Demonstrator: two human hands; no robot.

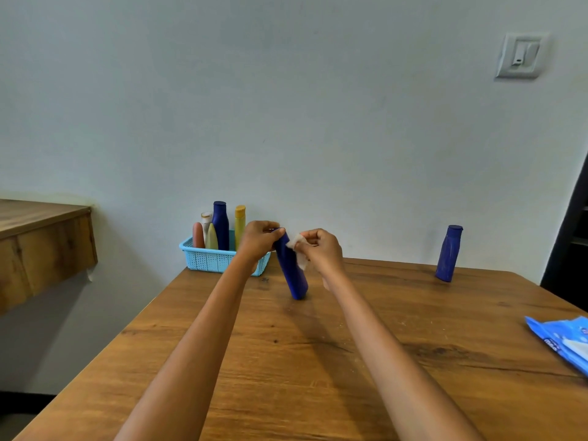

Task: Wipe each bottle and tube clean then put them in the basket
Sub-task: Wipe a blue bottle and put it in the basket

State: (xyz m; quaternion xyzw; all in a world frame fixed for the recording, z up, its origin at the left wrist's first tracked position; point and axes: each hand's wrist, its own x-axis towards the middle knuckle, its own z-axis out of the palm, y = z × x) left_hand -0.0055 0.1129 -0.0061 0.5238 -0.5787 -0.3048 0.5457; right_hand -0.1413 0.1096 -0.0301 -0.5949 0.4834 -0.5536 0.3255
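My left hand [259, 238] grips the cap end of a dark blue bottle [291, 272], which tilts with its base on the wooden table [286, 361]. My right hand [321, 249] pinches a white wipe [299, 249] against the bottle's upper side. Behind my left hand sits a light blue basket [210, 259] holding a blue bottle [220, 226], a yellow bottle [240, 222], a pink tube [198, 235], a beige tube [211, 237] and a white-capped item. A second blue bottle [448, 253] stands alone at the far right of the table.
A blue pack of wet wipes [563, 342] lies at the table's right edge. A wooden counter [41, 246] juts from the wall on the left. The table's far edge meets the white wall; a dark doorway is at the right.
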